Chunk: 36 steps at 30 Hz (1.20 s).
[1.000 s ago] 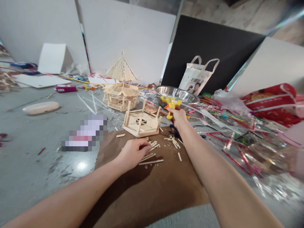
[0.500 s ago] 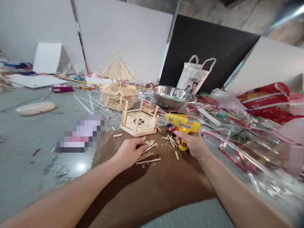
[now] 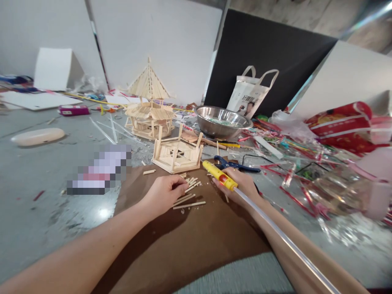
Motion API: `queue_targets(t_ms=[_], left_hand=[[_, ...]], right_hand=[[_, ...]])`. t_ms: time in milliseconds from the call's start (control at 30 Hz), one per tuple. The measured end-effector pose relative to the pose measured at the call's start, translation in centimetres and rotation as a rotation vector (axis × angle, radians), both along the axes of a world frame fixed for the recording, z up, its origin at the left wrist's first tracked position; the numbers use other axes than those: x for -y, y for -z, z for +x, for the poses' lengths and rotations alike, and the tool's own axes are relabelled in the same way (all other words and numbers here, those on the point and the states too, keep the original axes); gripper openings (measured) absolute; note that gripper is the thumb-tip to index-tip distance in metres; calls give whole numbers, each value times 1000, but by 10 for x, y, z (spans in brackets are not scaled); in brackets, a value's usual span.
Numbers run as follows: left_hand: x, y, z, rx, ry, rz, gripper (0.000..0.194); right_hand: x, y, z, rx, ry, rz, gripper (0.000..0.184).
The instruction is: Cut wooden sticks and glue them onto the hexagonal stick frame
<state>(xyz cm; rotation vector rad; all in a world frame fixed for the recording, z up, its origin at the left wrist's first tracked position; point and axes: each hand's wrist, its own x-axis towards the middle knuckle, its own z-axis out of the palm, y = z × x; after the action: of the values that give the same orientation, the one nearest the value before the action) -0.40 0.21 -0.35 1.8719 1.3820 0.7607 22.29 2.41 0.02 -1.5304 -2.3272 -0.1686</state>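
In my right hand (image 3: 241,185) is a yellow hot glue gun (image 3: 219,174), its nozzle pointing up and left near the small hexagonal stick frame (image 3: 177,155). A long clear glue stick (image 3: 284,237) runs out of its back over my right forearm. My left hand (image 3: 165,194) is closed, thumb and fingers together at a pile of short wooden sticks (image 3: 192,183); what lies between the fingertips is hidden. The frame has upright posts at its corners and stands on the far edge of the brown sheet (image 3: 196,245). More loose sticks (image 3: 190,205) lie beside my left hand.
A stick pavilion (image 3: 150,106) with a pointed roof stands behind the frame. Right of it are a steel bowl (image 3: 223,122) and a white bag (image 3: 249,94). Blue-handled pliers (image 3: 235,164) lie beyond my right hand. Plastic scraps and a pink-lidded container (image 3: 364,188) crowd the right.
My right hand has turned the glue gun, so its back and clear glue stick now face me, and moved it slightly left. The blue pliers are uncovered. My left hand stays at the sticks.
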Motion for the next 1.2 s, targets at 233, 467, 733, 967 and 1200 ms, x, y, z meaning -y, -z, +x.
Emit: queue_targets(t_ms=[233,467,733,967,1200], left_hand=[[0,1,1,-15,5,3,26],[0,0,1,-25,2,-6,25],[-1,1,0,-34,-37,15,24],[-5,2,-5,-141,-151,94,25],[-8,8,-5,-259,-72,249,18]], right_hand=[[-6,10,2,32,33,15,27],[-6,9,0,60,-2,-3,25],[-7,8,-1,48,17,13,23],[-9,2,3,-173,18,19,23],[-7,-5,7,-594,121,-245,33]])
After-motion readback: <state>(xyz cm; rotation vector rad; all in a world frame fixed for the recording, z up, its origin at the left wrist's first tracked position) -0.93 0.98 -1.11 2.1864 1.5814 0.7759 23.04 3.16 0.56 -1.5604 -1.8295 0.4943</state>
